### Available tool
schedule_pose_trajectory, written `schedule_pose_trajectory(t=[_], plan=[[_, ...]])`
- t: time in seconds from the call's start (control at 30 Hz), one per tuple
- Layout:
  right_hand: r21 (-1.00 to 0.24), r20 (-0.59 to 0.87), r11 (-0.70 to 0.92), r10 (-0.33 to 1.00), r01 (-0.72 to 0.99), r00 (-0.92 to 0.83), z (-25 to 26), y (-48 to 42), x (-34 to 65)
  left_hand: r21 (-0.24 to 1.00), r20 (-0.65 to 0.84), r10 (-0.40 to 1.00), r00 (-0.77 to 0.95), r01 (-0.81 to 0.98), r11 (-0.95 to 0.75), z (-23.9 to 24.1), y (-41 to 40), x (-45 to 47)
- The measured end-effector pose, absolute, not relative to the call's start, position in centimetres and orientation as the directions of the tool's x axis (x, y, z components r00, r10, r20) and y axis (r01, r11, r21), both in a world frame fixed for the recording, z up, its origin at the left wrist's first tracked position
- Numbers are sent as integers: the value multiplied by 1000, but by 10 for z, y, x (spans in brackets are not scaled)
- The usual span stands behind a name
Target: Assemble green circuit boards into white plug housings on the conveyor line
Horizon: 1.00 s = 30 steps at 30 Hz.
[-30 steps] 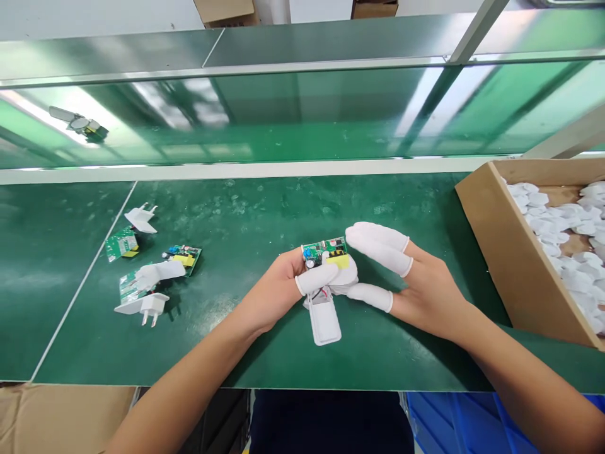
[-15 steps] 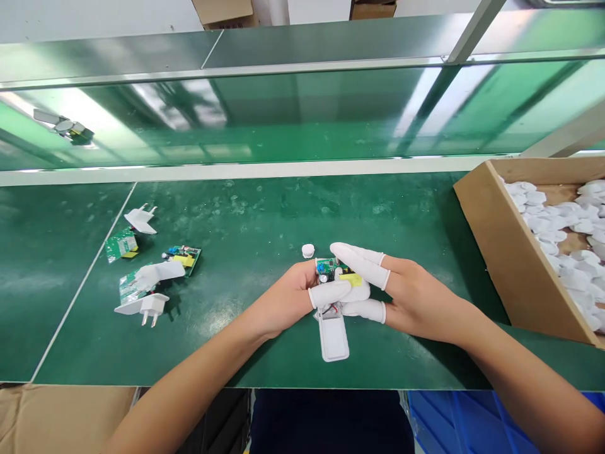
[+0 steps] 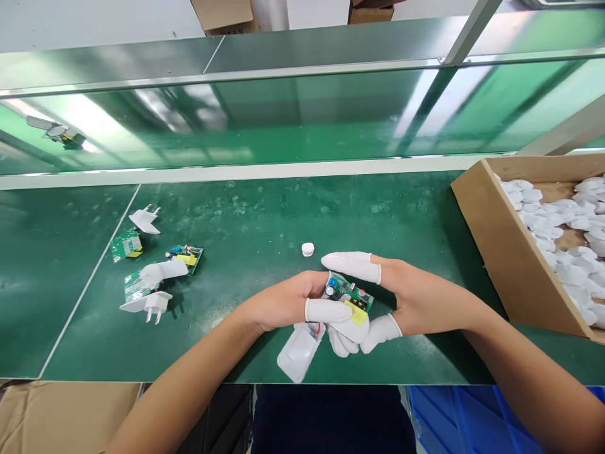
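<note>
My left hand [image 3: 293, 306], with white finger cots, is closed on a green circuit board [image 3: 347, 291] that has blue and yellow components. The thumb presses a white plastic piece at the board's lower edge. From under the hand hangs a white charger housing [image 3: 299, 354], joined near a bit of red wire. My right hand [image 3: 401, 290], also in finger cots, is open around the board's right side. Its index finger stretches above the board and its thumb is by the lower right corner; whether it touches the board I cannot tell. Beyond them lies a small white cap [image 3: 307, 250].
Several circuit boards [image 3: 138, 287] with white plug housings [image 3: 157, 304] lie on the green table [image 3: 265, 221] at left. A cardboard box [image 3: 491, 252] of white plastic pieces [image 3: 543, 211] stands at right. A metal-edged green panel [image 3: 283, 120] rises along the back.
The board has turned and come slightly nearer and to the right. The hanging housing has swung left. My right thumb has moved down, away from my right index finger.
</note>
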State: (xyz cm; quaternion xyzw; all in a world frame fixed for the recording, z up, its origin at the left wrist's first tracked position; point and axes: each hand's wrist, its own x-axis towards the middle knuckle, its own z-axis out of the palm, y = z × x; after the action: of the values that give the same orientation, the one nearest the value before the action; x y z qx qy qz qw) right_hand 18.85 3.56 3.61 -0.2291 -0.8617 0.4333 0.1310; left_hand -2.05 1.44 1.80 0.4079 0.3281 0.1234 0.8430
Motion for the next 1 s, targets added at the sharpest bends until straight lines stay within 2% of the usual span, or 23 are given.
schedule_pose_trajectory(t=[0.17,0.33,0.7,0.8,1.0], plan=[[-812,27,528,460,249,-887,32,35,185,796,-464,498,733,98,597,17,15,-18],[-823,38,523,441,222,-897,32,37,186,771,-467,506,725,54,635,16,13,-15],[-825,-19,491,471,280,-882,31,33,183,783,-445,461,768,84,617,13,13,-16],[-802,-43,505,483,319,-874,30,33,184,793,-414,468,781,57,606,10,13,-15],[-706,-102,552,541,444,-835,26,28,181,837,-408,566,716,46,545,8,12,-9]])
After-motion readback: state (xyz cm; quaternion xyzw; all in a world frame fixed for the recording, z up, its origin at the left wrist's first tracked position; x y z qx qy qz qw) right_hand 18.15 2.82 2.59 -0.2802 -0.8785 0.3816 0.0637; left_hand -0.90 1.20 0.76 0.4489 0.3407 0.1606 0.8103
